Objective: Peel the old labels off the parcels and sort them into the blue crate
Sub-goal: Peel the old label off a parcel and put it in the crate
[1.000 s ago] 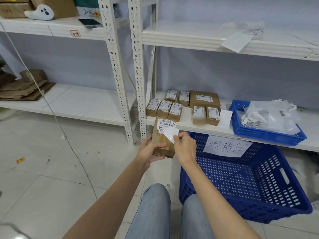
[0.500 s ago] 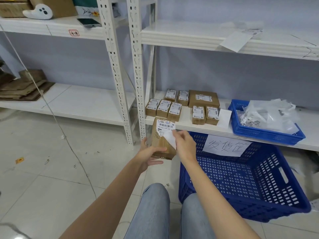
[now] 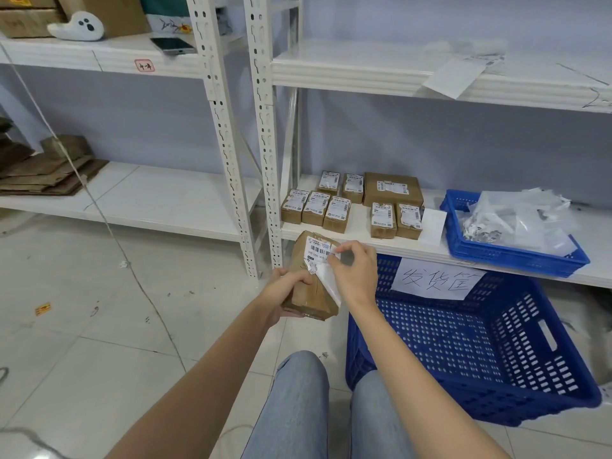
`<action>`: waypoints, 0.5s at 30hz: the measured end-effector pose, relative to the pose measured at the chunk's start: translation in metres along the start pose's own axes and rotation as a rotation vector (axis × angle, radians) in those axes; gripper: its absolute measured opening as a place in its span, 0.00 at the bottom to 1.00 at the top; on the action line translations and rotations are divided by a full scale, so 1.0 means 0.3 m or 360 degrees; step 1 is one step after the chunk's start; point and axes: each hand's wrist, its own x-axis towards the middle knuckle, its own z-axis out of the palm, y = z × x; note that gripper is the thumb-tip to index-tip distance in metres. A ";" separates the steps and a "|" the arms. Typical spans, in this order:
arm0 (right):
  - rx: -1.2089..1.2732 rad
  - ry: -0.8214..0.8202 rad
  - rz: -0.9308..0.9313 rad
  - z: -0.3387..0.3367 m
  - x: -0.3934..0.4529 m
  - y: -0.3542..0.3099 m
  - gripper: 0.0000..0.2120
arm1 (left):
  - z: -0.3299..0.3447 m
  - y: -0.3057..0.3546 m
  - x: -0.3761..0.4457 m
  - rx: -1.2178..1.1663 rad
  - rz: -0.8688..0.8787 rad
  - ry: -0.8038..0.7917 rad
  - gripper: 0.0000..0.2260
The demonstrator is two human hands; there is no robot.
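A brown cardboard parcel (image 3: pixel 311 286) is held in the air above the tiled floor (image 3: pixel 99 326), in front of the lower shelf (image 3: pixel 357 240) and just left of the large blue crate (image 3: pixel 480 342). Its long axis runs away from the viewer, the far end tilted up and toward the shelf. The left hand (image 3: pixel 284 296) grips the parcel's near left side, fingers curled over its upper face. The right hand (image 3: pixel 354 273) pinches the white shipping label (image 3: pixel 323 263), whose lower part is lifted off the box and hangs down along the right edge, blank underside showing; the barcoded upper part still lies on the box. On the lower shelf stand more labelled parcels (image 3: pixel 331 207) in two groups, beside a small blue tray (image 3: pixel 463 250) heaped with peeled labels and plastic. The large blue crate sits on the floor, a handwritten paper sign (image 3: pixel 437 279) on its far wall.
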 end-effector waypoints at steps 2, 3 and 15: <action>0.0043 -0.0061 -0.0081 0.005 0.014 -0.018 0.05 | 0.008 0.001 -0.009 0.0065 -0.0021 -0.0053 0.30; 0.0039 -0.0095 -0.0127 0.007 0.021 -0.026 0.06 | 0.012 0.004 -0.016 0.0087 -0.0030 -0.0100 0.34; -0.0672 -0.0370 -0.0455 -0.004 0.062 -0.025 0.11 | 0.032 0.015 -0.038 0.0060 0.0032 -0.0406 0.43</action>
